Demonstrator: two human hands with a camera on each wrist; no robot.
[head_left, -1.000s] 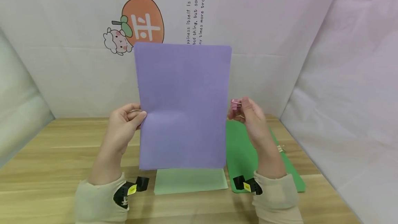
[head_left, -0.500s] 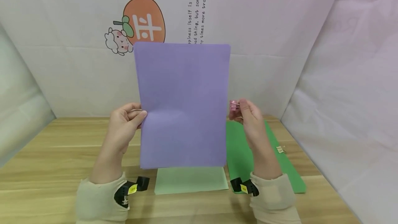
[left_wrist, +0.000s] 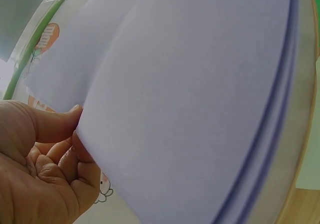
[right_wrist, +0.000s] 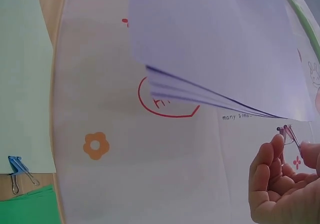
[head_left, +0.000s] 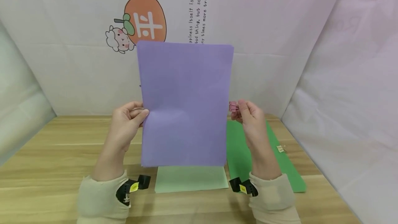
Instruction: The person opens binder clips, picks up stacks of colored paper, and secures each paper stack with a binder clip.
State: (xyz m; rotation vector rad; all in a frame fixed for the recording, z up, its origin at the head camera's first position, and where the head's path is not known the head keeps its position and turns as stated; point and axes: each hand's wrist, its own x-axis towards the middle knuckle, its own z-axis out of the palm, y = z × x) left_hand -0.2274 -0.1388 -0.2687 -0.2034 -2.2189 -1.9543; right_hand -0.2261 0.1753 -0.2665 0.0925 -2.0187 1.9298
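Observation:
A stack of purple paper sheets (head_left: 185,106) is held upright in front of me. My left hand (head_left: 127,123) pinches its left edge between thumb and fingers. In the left wrist view, the thumb presses on the near face of the purple sheets (left_wrist: 185,99). At the opposite edge, my right hand (head_left: 253,122) pinches a pink binder clip (head_left: 233,106) by its wire handles. The clip sits right beside the stack's right edge; whether it touches the paper cannot be told. In the right wrist view, the sheets (right_wrist: 225,44) fan slightly apart at one corner.
Light green paper (head_left: 191,179) lies on the wooden table (head_left: 77,168) below the stack, with a blue binder clip (right_wrist: 19,166) on its edge. Green paper (head_left: 239,148) bearing a cream binder clip (head_left: 281,148) lies to the right. A printed white cloth (head_left: 258,20) hangs behind.
My right hand has moved slightly left with the pink binder clip, closing the gap to the paper's right edge. My left hand keeps its pinch, and the stack has shifted only a little.

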